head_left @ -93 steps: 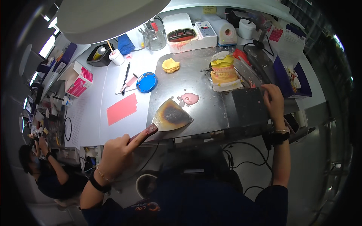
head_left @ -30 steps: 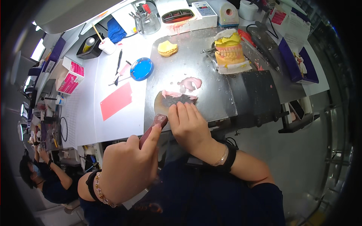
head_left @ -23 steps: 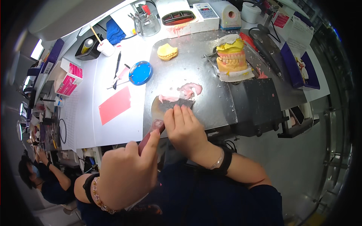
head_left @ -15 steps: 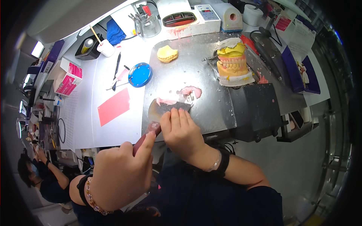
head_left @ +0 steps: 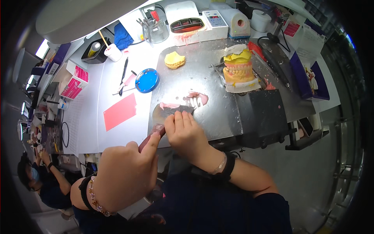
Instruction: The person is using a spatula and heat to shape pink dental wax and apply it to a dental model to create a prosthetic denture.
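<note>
My left hand point(head_left: 128, 171) is closed round the reddish-brown handle point(head_left: 152, 137) of a scraper with a broad dark blade point(head_left: 175, 110). My right hand point(head_left: 187, 134) lies over this blade, its fingertips close together and pressing on it; the thumb is hidden. The blade rests on a metal plate point(head_left: 218, 121). Along its far edge sits a strip of soft pink material point(head_left: 170, 105). Just beyond, a second pink lump point(head_left: 200, 98) lies beside bright white marks, perhaps reflections.
A toothed dental model point(head_left: 238, 72) stands at the right; a yellow piece point(head_left: 175, 60) lies further back. Left are a blue round dish point(head_left: 147, 80), a pink sheet point(head_left: 120, 112) and a black pen point(head_left: 124, 74). A purple box point(head_left: 311, 74) stands far right. Another person point(head_left: 50, 183) works at left.
The whole view has shifted a little. Relative to the plate, the scraper and the pink strip at its edge have moved slightly left and away. Both hands keep their hold.
</note>
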A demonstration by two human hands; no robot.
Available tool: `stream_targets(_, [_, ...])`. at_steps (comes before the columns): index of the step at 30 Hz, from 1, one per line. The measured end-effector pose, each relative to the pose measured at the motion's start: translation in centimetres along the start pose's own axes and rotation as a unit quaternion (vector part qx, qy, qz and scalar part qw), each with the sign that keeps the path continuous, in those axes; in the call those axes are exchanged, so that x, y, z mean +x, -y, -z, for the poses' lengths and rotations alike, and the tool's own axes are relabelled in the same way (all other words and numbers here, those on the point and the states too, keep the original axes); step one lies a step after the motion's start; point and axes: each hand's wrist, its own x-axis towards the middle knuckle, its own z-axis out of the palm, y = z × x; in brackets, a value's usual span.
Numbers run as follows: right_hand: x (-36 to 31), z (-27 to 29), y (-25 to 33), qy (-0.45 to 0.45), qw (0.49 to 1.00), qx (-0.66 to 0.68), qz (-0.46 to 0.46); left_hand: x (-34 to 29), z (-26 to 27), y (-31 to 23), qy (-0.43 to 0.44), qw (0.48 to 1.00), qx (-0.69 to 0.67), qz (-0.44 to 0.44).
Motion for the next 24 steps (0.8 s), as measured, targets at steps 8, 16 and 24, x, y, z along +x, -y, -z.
stream_targets(8, [-0.2,-0.1,0.0,0.011,0.999,0.025,-0.024,0.2,0.1,-0.1,-0.012,1.0,0.007,-0.025])
stream_targets(16, [-0.1,-0.2,0.3,-0.026,0.999,0.015,-0.029,-0.1,0.4,-0.1,0.008,1.0,0.005,-0.024])
stream_targets(24, [-1.2,1.6,-0.1,0.075,0.996,0.032,-0.042,-0.5,-0.2,-0.6,-0.003,0.999,-0.002,-0.051])
